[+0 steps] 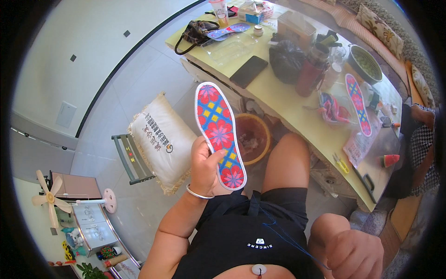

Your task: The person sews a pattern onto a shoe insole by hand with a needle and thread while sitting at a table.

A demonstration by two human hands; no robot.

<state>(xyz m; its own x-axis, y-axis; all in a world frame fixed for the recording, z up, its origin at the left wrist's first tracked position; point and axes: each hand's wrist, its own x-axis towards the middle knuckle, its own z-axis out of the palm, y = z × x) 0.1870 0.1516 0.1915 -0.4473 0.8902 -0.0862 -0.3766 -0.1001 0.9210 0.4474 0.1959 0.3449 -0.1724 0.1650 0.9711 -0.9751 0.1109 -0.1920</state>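
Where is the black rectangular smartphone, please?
In the head view, the smartphone lies right of upper centre on the pale yellow table, left of the black plastic bag.

- The place is a home, most likely a living room.
- Patterned cushions (380, 30) line a long padded seat (343, 12) at the far side.
- A standing fan (49, 197) is at the left, near a low cabinet (90, 215) with small ornaments (72, 237) and a leafy plant (88, 270) beside it.
- The pale yellow tabletop (297, 118) carries everyday household clutter: a drink cup (219, 12), a tissue box (252, 12), a phone (249, 72) and a green basket (365, 63).
- A fringed cushion (163, 139) rests on a small chair (131, 159).
- Plain pale walls (51, 93) meet a light tiled floor (137, 74).
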